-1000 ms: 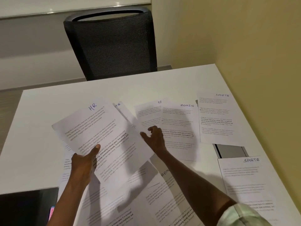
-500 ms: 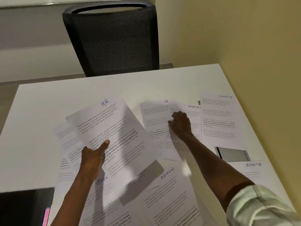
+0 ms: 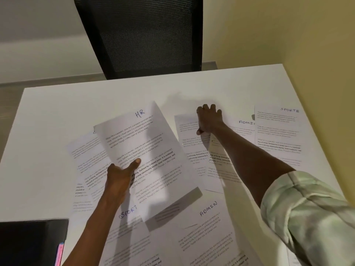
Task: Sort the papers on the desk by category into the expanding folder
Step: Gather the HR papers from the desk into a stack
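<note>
Reaching farther across the desk (image 3: 57,112) than half a second ago, the right hand (image 3: 209,120) now lies at the top of a far sheet (image 3: 189,143), covering the spot where "HR" was written. Its fingers are spread and flat on the paper, thumb tucked at the sheet's edge, likely to slide or lift that page toward the matching one. Over the desk's left half, the left hand (image 3: 120,176) pinches a sheet headed HR (image 3: 142,150) in blue ink, thumb on top and fingers beneath, holding it tilted above the others, probably as the start of an HR pile. Around both hands, white printed sheets overlap loosely, handwritten ADMIN (image 3: 208,208) or SPORTS (image 3: 289,110) at their tops. A dark object with a pink strip (image 3: 32,240) at the lower left may be the folder; that is uncertain. Beyond the desk stands a black mesh chair (image 3: 146,35).
</note>
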`<action>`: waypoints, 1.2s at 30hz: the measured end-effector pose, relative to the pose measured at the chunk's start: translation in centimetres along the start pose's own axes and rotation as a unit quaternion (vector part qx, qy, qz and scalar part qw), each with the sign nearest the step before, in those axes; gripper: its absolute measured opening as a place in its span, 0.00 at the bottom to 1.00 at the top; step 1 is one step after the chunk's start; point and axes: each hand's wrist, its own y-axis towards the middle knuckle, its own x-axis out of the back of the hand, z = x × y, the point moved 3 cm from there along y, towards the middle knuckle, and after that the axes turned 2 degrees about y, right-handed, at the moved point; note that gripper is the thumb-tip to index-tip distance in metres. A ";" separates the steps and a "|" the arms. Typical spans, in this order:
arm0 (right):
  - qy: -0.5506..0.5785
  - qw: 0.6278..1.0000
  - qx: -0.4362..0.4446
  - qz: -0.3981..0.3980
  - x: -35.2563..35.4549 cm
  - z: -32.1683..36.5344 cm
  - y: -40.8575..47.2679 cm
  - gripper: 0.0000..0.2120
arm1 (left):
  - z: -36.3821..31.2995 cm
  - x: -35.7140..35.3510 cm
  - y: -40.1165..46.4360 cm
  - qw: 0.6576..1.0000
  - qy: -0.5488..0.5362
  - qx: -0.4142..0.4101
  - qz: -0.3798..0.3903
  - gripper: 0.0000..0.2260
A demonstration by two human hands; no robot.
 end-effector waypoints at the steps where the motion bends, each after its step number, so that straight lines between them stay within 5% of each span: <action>1: -0.002 1.000 0.003 0.008 0.0 0.1 0.1 0.41 | 0.0 0.0 -0.1 1.000 0.002 -0.001 -0.001 0.28; 5: 0.021 1.000 0.005 0.016 0.3 0.4 0.0 0.28 | -0.3 0.5 -0.9 1.000 0.009 -0.013 -0.011 0.28; 9: 0.166 0.985 0.009 -0.051 2.2 0.8 -1.4 0.14 | -0.5 2.0 -1.8 1.000 0.003 -0.009 -0.030 0.27; 15: 0.262 0.955 0.124 -0.053 8.9 1.3 -6.5 0.10 | -2.3 4.7 -4.8 0.994 0.022 -0.053 -0.095 0.10; 18: 0.258 0.952 0.159 -0.035 12.6 2.0 -10.1 0.09 | -3.4 7.0 -5.9 0.984 0.057 -0.081 -0.150 0.19; 23: 0.215 0.952 0.213 -0.045 17.7 3.9 -15.9 0.08 | -5.4 9.4 -7.9 0.962 0.104 -0.173 -0.186 0.16; 36: 0.098 0.948 0.296 0.067 28.4 10.9 -28.7 0.15 | -7.9 7.3 -13.4 0.968 0.112 -0.221 0.053 0.10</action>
